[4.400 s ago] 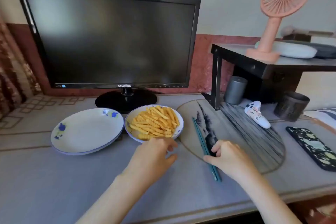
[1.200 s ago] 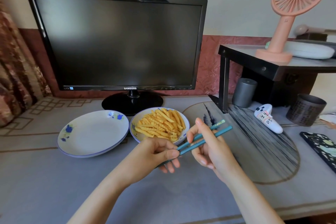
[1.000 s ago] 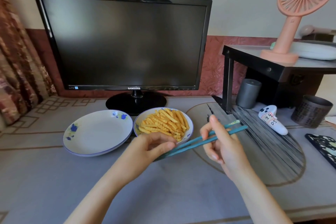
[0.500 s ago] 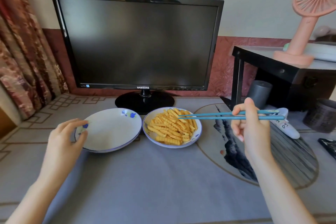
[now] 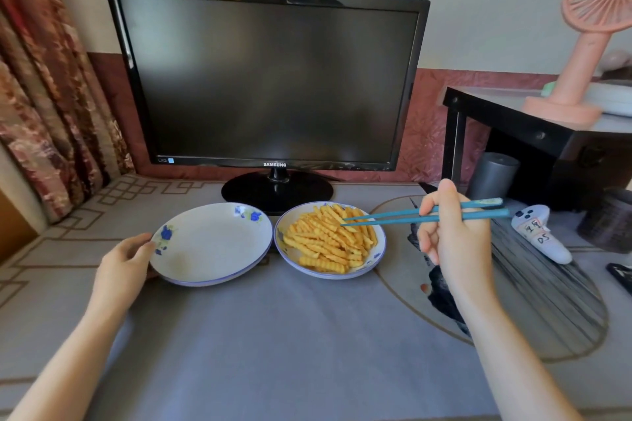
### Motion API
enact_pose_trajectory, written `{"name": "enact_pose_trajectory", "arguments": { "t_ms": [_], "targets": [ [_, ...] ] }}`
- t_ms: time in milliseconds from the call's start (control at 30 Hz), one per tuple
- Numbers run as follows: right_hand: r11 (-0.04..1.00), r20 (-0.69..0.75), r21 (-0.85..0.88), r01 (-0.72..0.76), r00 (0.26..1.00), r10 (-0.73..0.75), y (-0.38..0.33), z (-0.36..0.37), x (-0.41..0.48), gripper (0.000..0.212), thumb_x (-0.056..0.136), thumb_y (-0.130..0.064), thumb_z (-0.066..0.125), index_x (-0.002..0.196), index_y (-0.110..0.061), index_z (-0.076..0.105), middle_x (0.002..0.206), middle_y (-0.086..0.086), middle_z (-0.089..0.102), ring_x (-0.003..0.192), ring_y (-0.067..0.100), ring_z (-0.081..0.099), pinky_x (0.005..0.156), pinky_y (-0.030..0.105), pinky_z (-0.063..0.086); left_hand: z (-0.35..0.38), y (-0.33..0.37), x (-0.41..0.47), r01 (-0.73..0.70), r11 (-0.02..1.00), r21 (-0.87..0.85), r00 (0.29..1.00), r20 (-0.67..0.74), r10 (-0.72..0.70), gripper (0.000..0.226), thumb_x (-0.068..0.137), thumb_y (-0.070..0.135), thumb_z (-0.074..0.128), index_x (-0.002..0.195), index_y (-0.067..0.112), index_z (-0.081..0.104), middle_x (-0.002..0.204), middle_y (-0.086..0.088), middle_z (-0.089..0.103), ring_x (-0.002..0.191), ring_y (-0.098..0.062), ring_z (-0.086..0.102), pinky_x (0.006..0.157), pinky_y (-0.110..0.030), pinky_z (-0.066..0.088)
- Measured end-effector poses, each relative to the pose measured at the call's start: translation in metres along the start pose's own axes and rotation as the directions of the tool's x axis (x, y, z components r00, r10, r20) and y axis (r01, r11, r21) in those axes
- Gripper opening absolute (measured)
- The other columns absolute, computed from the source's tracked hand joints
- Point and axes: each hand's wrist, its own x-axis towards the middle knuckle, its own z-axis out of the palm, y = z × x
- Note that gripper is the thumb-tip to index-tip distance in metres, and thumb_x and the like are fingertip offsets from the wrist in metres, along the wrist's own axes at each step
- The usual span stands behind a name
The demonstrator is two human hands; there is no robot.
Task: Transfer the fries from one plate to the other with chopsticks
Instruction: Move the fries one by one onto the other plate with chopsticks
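Observation:
Crinkle-cut fries (image 5: pixel 328 237) fill a white plate with blue flowers (image 5: pixel 378 256) in front of the monitor. Just left of it, rim to rim, sits a bare white plate with blue flowers (image 5: pixel 212 243). My right hand (image 5: pixel 455 239) grips a pair of teal chopsticks (image 5: pixel 393 217), held level, with the tips over the fries. My left hand (image 5: pixel 123 267) holds the left rim of the bare plate, thumb on the rim's top.
A black monitor (image 5: pixel 270 79) stands right behind the plates. To the right lie a round ink-painted mat (image 5: pixel 533 311), a white controller (image 5: pixel 542 236), a grey cylinder (image 5: pixel 492 174), a dark cup (image 5: pixel 608 222) and a black shelf (image 5: pixel 533 126) carrying a pink fan (image 5: pixel 588 27).
My left hand let go of the chopsticks, moved left and took hold of the bare plate's rim. My right hand stays holding the chopsticks over the fries.

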Motion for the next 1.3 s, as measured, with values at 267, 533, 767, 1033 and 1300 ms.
{"name": "enact_pose_trajectory", "arguments": {
  "t_ms": [267, 533, 767, 1033, 1300],
  "targets": [
    [0.999, -0.143, 0.037, -0.023, 0.989, 0.028, 0.003, 0.002, 0.002, 0.048, 0.101, -0.041, 0.038, 0.066, -0.01, 0.048, 0.037, 0.009, 0.041, 0.028, 0.016, 0.031, 0.033, 0.019, 0.023, -0.003, -0.006, -0.01, -0.093, 0.995, -0.029, 0.995, 0.035, 0.094, 0.031, 0.097, 0.014, 0.048, 0.127, 0.011, 0.059, 0.115, -0.008, 0.063, 0.084, -0.019, 0.063, 0.09, -0.039, 0.047],
    [0.991, -0.176, 0.12, -0.049, 0.982, 0.07, 0.003, -0.005, 0.002, 0.047, 0.1, -0.039, 0.038, 0.065, -0.01, 0.047, 0.033, 0.003, 0.041, 0.027, 0.016, 0.031, 0.033, 0.018, 0.023, -0.004, -0.011, -0.012, -0.136, 0.985, 0.11, 0.991, 0.014, 0.135, 0.033, 0.098, 0.023, 0.048, 0.128, 0.019, 0.058, 0.109, -0.003, 0.065, 0.081, -0.021, 0.065, 0.09, -0.041, 0.046],
    [0.998, -0.093, 0.031, -0.054, 0.994, 0.057, 0.008, -0.001, 0.002, 0.046, 0.101, -0.038, 0.038, 0.066, -0.01, 0.051, 0.036, 0.006, 0.046, 0.029, 0.017, 0.032, 0.035, 0.022, 0.024, -0.004, -0.013, -0.011, -0.149, 0.981, 0.124, 0.989, 0.001, 0.15, 0.032, 0.098, 0.023, 0.048, 0.128, 0.019, 0.059, 0.107, -0.001, 0.063, 0.083, -0.022, 0.064, 0.091, -0.041, 0.045],
    [0.98, -0.169, 0.194, -0.046, 0.982, 0.08, 0.0, 0.007, 0.003, 0.046, 0.1, -0.038, 0.04, 0.063, -0.012, 0.047, 0.036, 0.002, 0.041, 0.028, 0.016, 0.032, 0.033, 0.02, 0.023, -0.003, -0.016, -0.009, -0.146, 0.983, 0.109, 0.989, -0.002, 0.147, 0.032, 0.097, 0.022, 0.048, 0.126, 0.021, 0.06, 0.109, -0.001, 0.065, 0.086, -0.021, 0.066, 0.096, -0.045, 0.047],
    [0.958, 0.12, 0.223, -0.18, 0.98, 0.156, 0.001, 0.09, -0.025, 0.047, 0.1, -0.039, 0.038, 0.066, -0.01, 0.05, 0.038, 0.007, 0.042, 0.029, 0.018, 0.032, 0.034, 0.019, 0.024, -0.003, -0.017, -0.008, -0.146, 0.985, 0.092, 0.989, 0.003, 0.146, 0.031, 0.097, 0.023, 0.048, 0.126, 0.022, 0.06, 0.109, 0.0, 0.065, 0.087, -0.019, 0.066, 0.097, -0.046, 0.047]
  ]
}}
